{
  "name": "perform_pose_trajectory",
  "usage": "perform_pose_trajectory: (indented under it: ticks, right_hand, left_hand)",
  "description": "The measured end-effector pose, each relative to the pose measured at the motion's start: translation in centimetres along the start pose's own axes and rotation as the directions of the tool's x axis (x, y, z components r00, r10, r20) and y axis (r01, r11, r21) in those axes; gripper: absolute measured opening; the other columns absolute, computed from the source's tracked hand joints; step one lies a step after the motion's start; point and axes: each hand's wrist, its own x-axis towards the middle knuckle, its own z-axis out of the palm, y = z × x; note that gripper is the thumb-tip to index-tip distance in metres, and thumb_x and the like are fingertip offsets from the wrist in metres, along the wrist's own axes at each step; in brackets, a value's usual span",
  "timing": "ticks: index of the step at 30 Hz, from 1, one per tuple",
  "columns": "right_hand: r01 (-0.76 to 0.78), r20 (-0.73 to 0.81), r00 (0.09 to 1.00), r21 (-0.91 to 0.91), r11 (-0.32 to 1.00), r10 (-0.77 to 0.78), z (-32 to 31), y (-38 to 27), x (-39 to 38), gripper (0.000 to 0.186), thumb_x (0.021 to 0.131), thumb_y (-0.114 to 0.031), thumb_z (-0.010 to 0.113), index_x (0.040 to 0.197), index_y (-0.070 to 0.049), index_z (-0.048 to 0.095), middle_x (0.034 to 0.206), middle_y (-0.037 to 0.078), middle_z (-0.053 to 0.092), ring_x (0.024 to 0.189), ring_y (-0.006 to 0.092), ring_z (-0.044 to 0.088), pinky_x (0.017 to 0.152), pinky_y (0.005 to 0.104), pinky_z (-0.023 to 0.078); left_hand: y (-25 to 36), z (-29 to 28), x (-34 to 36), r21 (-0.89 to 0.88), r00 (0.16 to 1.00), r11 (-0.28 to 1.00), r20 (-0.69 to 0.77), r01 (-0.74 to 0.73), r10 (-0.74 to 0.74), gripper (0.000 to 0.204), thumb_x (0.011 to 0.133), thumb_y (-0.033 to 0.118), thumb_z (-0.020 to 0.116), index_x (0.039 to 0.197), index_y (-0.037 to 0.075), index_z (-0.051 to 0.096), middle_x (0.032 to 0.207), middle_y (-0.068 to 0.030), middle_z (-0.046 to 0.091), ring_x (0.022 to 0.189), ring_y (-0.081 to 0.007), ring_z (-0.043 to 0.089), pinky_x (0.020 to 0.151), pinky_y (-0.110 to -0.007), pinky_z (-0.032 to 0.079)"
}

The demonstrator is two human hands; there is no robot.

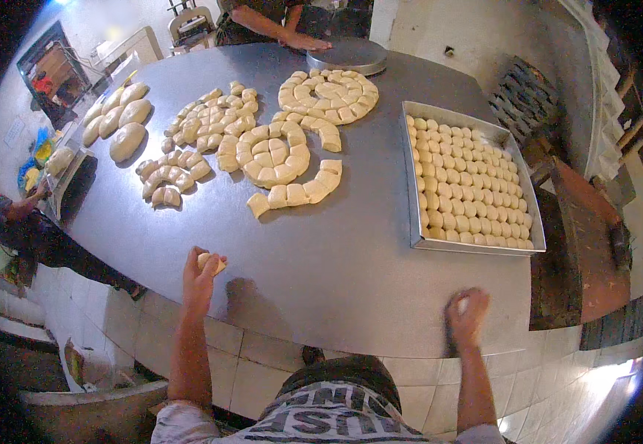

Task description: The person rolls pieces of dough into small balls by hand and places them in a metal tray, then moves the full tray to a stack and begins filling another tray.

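In my left hand [198, 275], a small cut piece of pale dough [216, 261] is pinched over the table's near left part. My right hand [471, 317] is curled low against the metal tabletop near its front right edge, with a bit of pale dough [463, 304] showing among the fingers. Beyond my hands lie a curved strip of cut dough [299, 194], a round of cut dough [272, 154] and loose dough pieces [176, 172]. To the right, a square metal tray [476, 249] holds rows of small dough balls [469, 177].
Another coiled dough round [329, 96] and large dough lumps [129, 140] lie farther back. Across the table, a person's hand [312, 43] rests by a round metal pan [351, 56]. Another person [18, 222] stands at the left. A brown board [587, 237] stands right of the table.
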Motion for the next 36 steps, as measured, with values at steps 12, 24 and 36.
perform_pose_trajectory:
  ticks: [12, 24, 36]
  right_hand:
    - [-0.196, 0.208, 0.958, -0.021, 0.98, 0.196, -1.0, 2.9, 4.5, 0.023, 0.073, -0.013, 0.063, 0.091, -0.001, 0.054, 0.095, 0.017, 0.054, 0.09, 0.0344, 0.051, 0.086, 0.0438, 0.04]
    - [0.136, -0.234, 0.909, 0.949, 0.286, 0.344, -8.7, 8.7, 24.8, 0.028, 0.08, -0.003, 0.051, 0.108, -0.004, 0.051, 0.101, 0.003, 0.054, 0.091, 0.0125, 0.05, 0.081, 0.0286, 0.042]
    - [0.132, 0.037, 0.959, 0.819, 0.559, -0.282, 3.1, 2.7, 26.1, 0.026, 0.084, -0.006, 0.05, 0.11, -0.003, 0.053, 0.104, 0.011, 0.06, 0.097, 0.0253, 0.056, 0.083, 0.0363, 0.045]
  left_hand:
    - [4.2, 15.4, -2.2, 0.152, 0.906, 0.988, 0.419, -0.011, -0.054, 0.024, 0.078, 0.016, 0.066, 0.088, 0.008, 0.047, 0.077, 0.0026, 0.044, 0.069, -0.0079, 0.043, 0.059, -0.023, 0.038]
    - [3.7, 18.0, -3.6, 0.112, 0.961, 0.99, 0.255, 0.085, -0.111, 0.023, 0.076, 0.004, 0.066, 0.081, 0.013, 0.046, 0.071, 0.0058, 0.042, 0.067, -0.0059, 0.043, 0.059, -0.021, 0.036]
    - [5.1, 22.3, -6.4, -0.101, 0.826, 0.978, 0.555, 0.182, -0.097, 0.037, 0.091, 0.033, 0.048, 0.115, 0.006, 0.053, 0.123, -0.01, 0.047, 0.111, -0.021, 0.047, 0.094, -0.035, 0.039]
